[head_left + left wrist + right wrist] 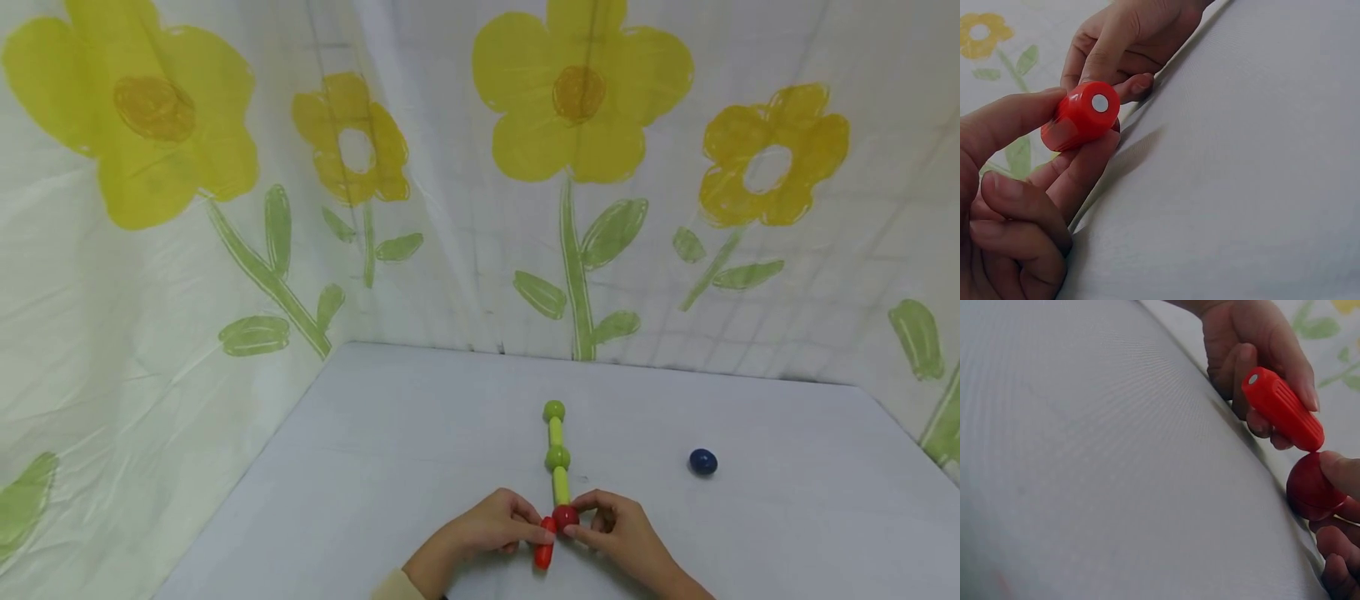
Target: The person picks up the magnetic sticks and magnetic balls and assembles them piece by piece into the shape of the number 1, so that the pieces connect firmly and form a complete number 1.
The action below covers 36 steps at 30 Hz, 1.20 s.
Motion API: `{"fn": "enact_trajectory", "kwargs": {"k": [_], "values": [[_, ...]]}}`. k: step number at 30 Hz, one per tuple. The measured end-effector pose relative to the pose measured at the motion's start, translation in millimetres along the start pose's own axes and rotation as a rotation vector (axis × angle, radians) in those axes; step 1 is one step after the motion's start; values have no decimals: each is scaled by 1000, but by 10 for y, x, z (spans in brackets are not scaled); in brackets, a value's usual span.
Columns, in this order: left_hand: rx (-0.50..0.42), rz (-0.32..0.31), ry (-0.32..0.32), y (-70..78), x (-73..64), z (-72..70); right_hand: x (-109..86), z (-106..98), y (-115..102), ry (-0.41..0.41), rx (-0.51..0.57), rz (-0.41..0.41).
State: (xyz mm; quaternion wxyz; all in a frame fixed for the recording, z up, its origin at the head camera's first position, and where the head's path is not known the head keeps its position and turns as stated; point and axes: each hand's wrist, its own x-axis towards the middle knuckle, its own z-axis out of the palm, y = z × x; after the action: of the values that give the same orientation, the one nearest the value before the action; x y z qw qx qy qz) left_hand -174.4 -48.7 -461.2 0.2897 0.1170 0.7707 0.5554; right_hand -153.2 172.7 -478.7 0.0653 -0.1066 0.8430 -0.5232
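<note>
Between thumb and fingers my left hand (500, 525) pinches a red ribbed rod (543, 543); a pale round disc shows in its end in the left wrist view. My right hand (624, 533) holds a dark red ball (566, 518) with thumb and fingertips. In the right wrist view the rod's far end meets the ball, or nearly so. Beyond the ball runs a line of pieces: a yellow-green rod (561, 486), a green ball (557, 457), another yellow-green rod (556, 432) and a green ball (554, 410) at the far end.
A dark blue ball (703, 462) lies apart on the right of the white-covered table (420, 417). Behind the table and along its sides hangs a white curtain (450, 250) printed with yellow flowers.
</note>
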Motion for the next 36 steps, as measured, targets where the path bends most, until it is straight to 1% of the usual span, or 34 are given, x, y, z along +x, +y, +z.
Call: {"fn": "enact_trajectory", "kwargs": {"k": [5, 9, 13, 19, 24, 27, 31, 36], "values": [[20, 0, -12, 9, -4, 0, -1, -4, -11, -2, 7, 10], [31, 22, -11, 9, -6, 13, 3, -1, -13, 5, 8, 15], [39, 42, 2, 11, -9, 36, 6, 2, 6, 5, 9, 7], [50, 28, 20, 33, -20, 62, 15, 0, 19, -4, 14, -5], [59, 26, 21, 43, -21, 65, 12, -5, 20, -3, 14, -18], [50, 21, 14, 37, -19, 79, 17, -4, 22, -2, 18, -12], [37, 10, 14, 23, -22, 121, 22, -2, 23, -11, 27, 2], [26, 13, 30, 37, -26, 210, 11, -9, 30, -4, 27, -10]]}}
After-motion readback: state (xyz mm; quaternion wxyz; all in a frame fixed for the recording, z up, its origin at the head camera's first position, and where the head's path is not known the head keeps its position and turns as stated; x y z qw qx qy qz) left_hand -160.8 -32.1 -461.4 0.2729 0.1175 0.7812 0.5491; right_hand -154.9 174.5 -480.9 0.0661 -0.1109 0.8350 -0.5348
